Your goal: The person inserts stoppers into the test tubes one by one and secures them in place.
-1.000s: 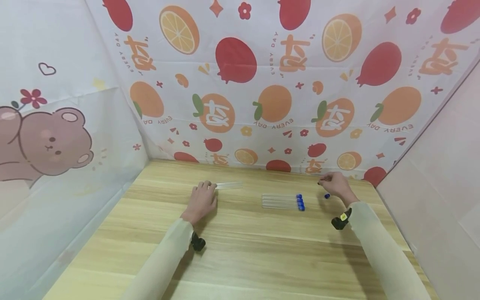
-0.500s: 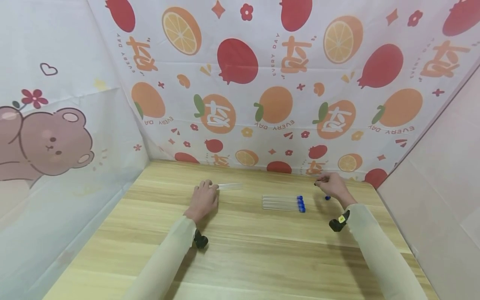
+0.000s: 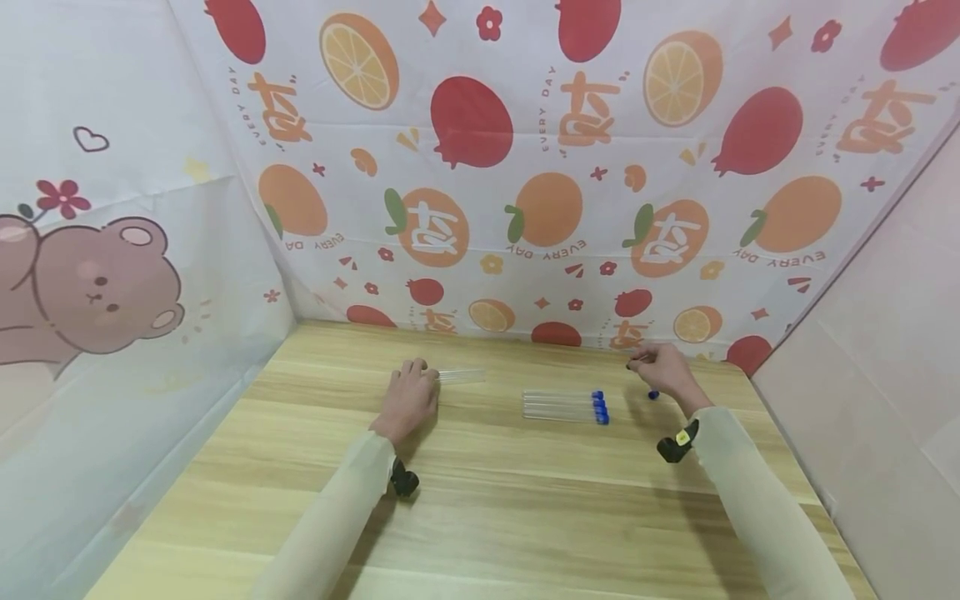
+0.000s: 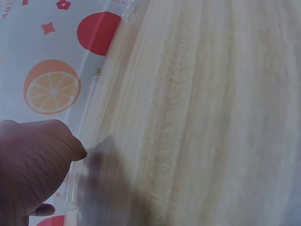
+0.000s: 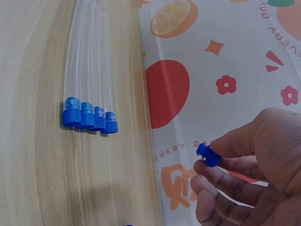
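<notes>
Clear test tubes [image 3: 462, 376] lie flat near the back of the table. At their left end my left hand [image 3: 408, 400] bends its fingers over them; in the left wrist view its thumb tip meets a clear tube [image 4: 89, 108], with the fingers' grip partly hidden. My right hand [image 3: 666, 371] is raised over the table's back right and pinches a small blue cap [image 5: 209, 155] between thumb and forefinger. A second blue cap [image 3: 653, 395] lies on the table below that hand. Between the hands rests a row of several test tubes [image 3: 558, 405] with blue caps, caps pointing right.
The wooden table [image 3: 480, 500] ends at a wall cloth [image 3: 517, 208] printed with fruit. A cloth with a bear [image 3: 105, 287] hangs on the left, and a pale wall [image 3: 892, 375] stands on the right. Each wrist carries a small black camera.
My left hand has shifted slightly right along the clear tubes. My right hand has moved a little left with the blue cap. The capped row stays put.
</notes>
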Demonstrator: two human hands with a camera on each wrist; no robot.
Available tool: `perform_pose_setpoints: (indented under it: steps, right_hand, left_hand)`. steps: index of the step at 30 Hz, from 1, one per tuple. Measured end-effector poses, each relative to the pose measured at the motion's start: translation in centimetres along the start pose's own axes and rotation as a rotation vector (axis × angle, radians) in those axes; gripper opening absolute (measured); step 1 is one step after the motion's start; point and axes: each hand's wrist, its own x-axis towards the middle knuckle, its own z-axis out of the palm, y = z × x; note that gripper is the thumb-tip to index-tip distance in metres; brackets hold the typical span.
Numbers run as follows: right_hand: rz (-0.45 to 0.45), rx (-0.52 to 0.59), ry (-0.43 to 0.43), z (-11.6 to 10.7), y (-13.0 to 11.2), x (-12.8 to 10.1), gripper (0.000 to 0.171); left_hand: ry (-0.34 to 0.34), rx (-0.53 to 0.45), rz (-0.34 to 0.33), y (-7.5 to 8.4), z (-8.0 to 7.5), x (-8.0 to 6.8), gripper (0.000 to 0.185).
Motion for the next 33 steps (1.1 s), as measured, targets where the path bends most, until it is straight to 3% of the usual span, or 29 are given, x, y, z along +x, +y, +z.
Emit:
perform_pose_setpoints:
  steps: [7,33]
  right_hand:
    - [0.012,0.004,-0.014,0.0,-0.2,-0.1,0.025]
    - [-0.002,0.018,-0.025,-0.1,-0.5,-0.2,0.029]
  left_hand:
    - [-0.012,0.034,0.007,0.6,-0.2,-0.1,0.014]
    - [-0.062,0.03,-0.007,1.3,0.2,-0.6,0.013]
